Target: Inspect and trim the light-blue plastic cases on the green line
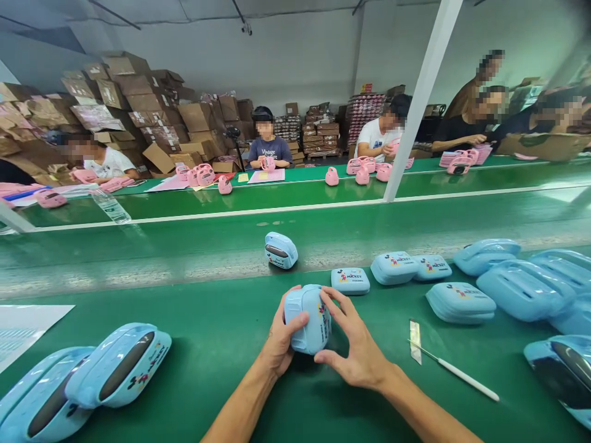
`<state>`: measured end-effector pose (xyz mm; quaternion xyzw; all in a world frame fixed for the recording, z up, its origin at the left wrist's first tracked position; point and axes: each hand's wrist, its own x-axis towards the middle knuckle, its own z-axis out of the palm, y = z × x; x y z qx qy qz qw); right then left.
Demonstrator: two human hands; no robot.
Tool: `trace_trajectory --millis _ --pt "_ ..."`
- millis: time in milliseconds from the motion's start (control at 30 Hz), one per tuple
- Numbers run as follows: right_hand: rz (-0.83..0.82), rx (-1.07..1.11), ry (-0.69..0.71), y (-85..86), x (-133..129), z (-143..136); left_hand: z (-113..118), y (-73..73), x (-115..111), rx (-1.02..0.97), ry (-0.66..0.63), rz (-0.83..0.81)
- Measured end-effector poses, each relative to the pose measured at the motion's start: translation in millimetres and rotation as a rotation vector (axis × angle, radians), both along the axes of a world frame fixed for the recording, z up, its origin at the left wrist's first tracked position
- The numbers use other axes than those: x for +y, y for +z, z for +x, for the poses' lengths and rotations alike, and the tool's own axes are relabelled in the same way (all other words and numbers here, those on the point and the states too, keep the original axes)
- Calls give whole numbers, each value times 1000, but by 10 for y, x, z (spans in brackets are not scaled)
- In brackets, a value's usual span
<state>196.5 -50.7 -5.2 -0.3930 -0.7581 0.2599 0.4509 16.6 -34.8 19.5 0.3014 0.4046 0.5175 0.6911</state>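
My left hand is wrapped around a light-blue plastic case with rounded corners, its thumb lying across the ribbed side. A printed cartoon mouse with lettering faces right on the case. My right hand spans that printed side, fingertips on the upper edge and thumb at the lower edge, with a gap under the palm. Just beyond my hands, a flat light-blue printed cover lies on the green table. A light-blue handled casing with a dark window stands farther off. The inside of the held case is hidden.
Handled blue casings lie at left beside a paper sheet. Stacked printed covers and blue shells sit at right. A white-handled pick lies near a small packet. People work at the opposite table.
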Motion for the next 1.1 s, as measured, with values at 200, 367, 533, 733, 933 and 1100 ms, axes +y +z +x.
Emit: trace_trajectory --millis 200,367,533,733,933,1100 --pt "48 -25 52 10 26 51 -2 -69 10 -98 -80 -32" --pt "88 -66 41 -29 47 75 -44 -62 8 -80 -143 9" --pt "72 -47 37 -39 39 67 -23 -74 7 -98 -134 -35" --pt "-99 156 172 -16 61 173 8 -158 43 -266 -152 -240" --pt "58 -10 120 1 47 134 36 -123 27 -218 -158 -178" --pt "193 -100 113 -31 70 115 69 -40 -33 -70 -104 -95"
